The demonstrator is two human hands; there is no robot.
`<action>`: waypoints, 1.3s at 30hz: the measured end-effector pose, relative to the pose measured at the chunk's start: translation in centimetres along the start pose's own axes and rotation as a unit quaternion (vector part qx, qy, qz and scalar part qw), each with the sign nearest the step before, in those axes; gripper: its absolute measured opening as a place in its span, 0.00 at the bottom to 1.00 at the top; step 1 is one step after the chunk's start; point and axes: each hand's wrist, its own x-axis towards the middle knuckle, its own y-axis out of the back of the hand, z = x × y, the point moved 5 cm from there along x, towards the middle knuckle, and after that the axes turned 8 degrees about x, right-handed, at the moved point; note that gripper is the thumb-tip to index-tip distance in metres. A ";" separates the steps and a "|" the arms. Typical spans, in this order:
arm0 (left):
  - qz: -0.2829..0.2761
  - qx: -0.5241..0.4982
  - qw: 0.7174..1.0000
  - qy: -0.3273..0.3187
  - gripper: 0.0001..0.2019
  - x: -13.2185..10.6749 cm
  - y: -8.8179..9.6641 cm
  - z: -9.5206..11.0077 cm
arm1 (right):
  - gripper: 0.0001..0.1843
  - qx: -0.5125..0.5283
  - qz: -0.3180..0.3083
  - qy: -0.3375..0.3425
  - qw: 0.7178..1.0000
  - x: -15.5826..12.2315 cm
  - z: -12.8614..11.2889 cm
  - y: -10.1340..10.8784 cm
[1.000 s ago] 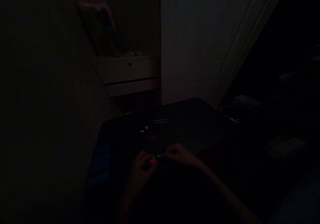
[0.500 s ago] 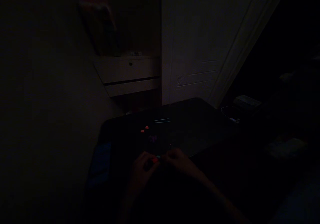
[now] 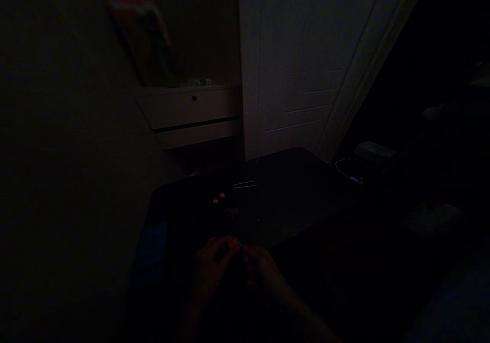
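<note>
The room is very dark. My left hand [image 3: 212,266] and my right hand [image 3: 262,269] meet over the near edge of a dark table [image 3: 298,190]. Both have their fingers pinched together around a small orange piece [image 3: 234,243] held between them. What else the fingers hold is too dim to make out. On the table beyond the hands lie two small orange pieces [image 3: 219,198], a faint purple piece [image 3: 231,212] and a thin pale stick-like thing [image 3: 245,184].
A pale door [image 3: 302,62] stands behind the table. Left of it is a light drawer unit [image 3: 191,111] with something colourful leaning on top. A white cable [image 3: 346,172] and a box lie at the right. A blue thing [image 3: 153,243] is at the table's left.
Both hands have drawn nearer to me and slightly left, closing together around the orange piece. The view has shifted a little to the right.
</note>
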 end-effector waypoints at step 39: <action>-0.044 -0.010 0.997 -0.066 0.04 0.2 -0.1 1.2 | 0.18 -0.427 -0.051 0.152 0.890 2.1 -5.6 0.8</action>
